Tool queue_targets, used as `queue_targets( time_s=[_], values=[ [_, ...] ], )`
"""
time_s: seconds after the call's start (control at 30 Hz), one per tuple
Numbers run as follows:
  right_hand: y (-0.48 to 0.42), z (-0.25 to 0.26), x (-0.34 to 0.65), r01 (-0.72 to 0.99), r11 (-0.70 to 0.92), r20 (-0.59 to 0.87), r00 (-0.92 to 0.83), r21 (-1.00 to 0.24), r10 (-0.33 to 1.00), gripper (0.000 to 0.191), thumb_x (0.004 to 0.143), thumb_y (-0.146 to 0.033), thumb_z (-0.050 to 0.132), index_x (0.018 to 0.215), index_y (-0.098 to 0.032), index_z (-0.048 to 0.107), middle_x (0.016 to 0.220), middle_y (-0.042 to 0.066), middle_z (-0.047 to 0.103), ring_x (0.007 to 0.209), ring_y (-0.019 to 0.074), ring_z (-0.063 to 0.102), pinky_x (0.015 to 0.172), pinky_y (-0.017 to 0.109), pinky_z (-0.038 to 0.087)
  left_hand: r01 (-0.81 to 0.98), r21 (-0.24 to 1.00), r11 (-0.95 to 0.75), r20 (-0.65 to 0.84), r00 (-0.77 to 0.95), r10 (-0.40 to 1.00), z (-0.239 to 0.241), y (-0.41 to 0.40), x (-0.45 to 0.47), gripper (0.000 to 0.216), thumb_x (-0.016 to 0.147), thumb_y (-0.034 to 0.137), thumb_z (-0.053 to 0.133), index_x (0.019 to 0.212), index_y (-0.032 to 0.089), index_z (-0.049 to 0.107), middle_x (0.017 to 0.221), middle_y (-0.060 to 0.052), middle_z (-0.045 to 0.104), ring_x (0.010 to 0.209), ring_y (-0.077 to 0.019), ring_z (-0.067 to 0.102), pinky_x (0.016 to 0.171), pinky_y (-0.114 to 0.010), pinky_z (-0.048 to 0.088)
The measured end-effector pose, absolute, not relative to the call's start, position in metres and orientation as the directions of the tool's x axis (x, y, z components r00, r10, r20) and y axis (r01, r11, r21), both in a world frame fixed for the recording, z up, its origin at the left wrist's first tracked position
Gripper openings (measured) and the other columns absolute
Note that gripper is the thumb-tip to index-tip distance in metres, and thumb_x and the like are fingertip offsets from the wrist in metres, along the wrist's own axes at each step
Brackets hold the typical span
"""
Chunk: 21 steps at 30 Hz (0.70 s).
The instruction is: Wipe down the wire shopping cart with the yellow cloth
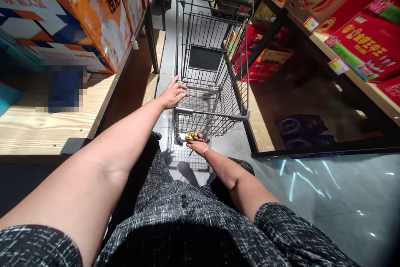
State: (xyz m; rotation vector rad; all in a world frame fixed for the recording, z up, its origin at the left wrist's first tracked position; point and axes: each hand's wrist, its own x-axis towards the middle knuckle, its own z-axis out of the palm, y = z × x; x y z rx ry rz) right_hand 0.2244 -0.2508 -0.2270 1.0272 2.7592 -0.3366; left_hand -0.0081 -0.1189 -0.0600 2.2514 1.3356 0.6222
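A dark metal shopping cart (211, 113) stands before me, its near rim toward my body. My left hand (173, 94) is at the near left corner of the rim, its fingers apart and reaching over the basket, holding nothing. Lower down, in front of the basket's wire wall, my right hand (199, 146) has its fingers over a small yellow-green object (191, 135). Most of that object is covered, so its kind does not show. A thin dark piece sticks out below the fingers. A silver bracelet (205, 150) circles the right wrist.
Wooden shelves line both sides of the narrow aisle. Orange boxes (103, 17) stand on the left shelf (62, 133). Red gift boxes (368, 42) fill the right shelf, its price tags (338, 66) along the edge. Dark purple packages (301, 129) lie low at right.
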Motion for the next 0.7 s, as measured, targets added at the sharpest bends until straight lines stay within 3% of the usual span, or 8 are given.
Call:
queue_targets(
  time_s=[0.13,0.3,0.5,0.63,0.7],
  values=[
    [-0.244,-0.208,0.23,0.637,0.763,-0.16,-0.769,-0.112,0.619,0.031,0.095,-0.019,0.048,0.11,-0.035,0.069,0.145,-0.004,0.054,0.134,0.0249,0.041,0.105,0.042,0.037,0.693,0.578,-0.432,0.151,0.43,0.89,-0.06,-0.115,-0.011,0.029,0.094,0.028,0.046,0.099,0.02,0.074,0.133,-0.007,0.059,0.152,-0.0313,0.009,0.124,-0.054,0.009],
    [-0.229,-0.134,0.259,0.713,0.693,0.099,-0.686,-0.106,0.721,0.03,0.095,-0.025,0.053,0.115,-0.042,0.068,0.141,-0.004,0.056,0.134,0.0271,0.036,0.108,0.051,0.032,0.732,0.551,-0.4,0.124,0.402,0.907,-0.057,-0.11,-0.014,0.024,0.091,0.027,0.051,0.105,0.022,0.071,0.133,-0.006,0.06,0.151,-0.0307,0.013,0.122,-0.056,0.012],
    [-0.219,-0.083,0.277,0.857,0.489,0.372,-0.407,-0.16,0.834,0.036,0.092,-0.028,0.057,0.122,-0.045,0.064,0.132,0.003,0.057,0.134,0.0325,0.033,0.111,0.06,0.025,0.844,0.409,-0.346,0.188,0.293,0.937,-0.038,-0.125,0.004,0.028,0.087,0.031,0.057,0.114,0.03,0.066,0.133,-0.006,0.06,0.134,-0.0326,0.042,0.115,-0.057,0.018],
    [-0.219,-0.119,0.258,0.827,0.529,0.309,-0.462,-0.188,0.831,0.034,0.094,-0.023,0.052,0.116,-0.046,0.066,0.129,0.003,0.058,0.128,0.0306,0.037,0.107,0.057,0.027,0.83,0.429,-0.357,0.128,0.335,0.933,-0.036,-0.15,0.026,0.04,0.096,0.043,0.04,0.123,0.025,0.064,0.125,-0.009,0.066,0.122,-0.0317,0.054,0.112,-0.054,0.021],
    [-0.224,-0.15,0.246,0.77,0.616,0.237,-0.575,-0.166,0.783,0.033,0.094,-0.02,0.052,0.113,-0.043,0.067,0.129,0.001,0.058,0.125,0.0282,0.039,0.105,0.054,0.03,0.851,0.343,-0.397,0.125,0.377,0.918,-0.041,-0.159,0.031,0.048,0.099,0.046,0.031,0.117,0.022,0.068,0.115,-0.01,0.07,0.113,-0.0309,0.059,0.111,-0.052,0.02]
  ],
)
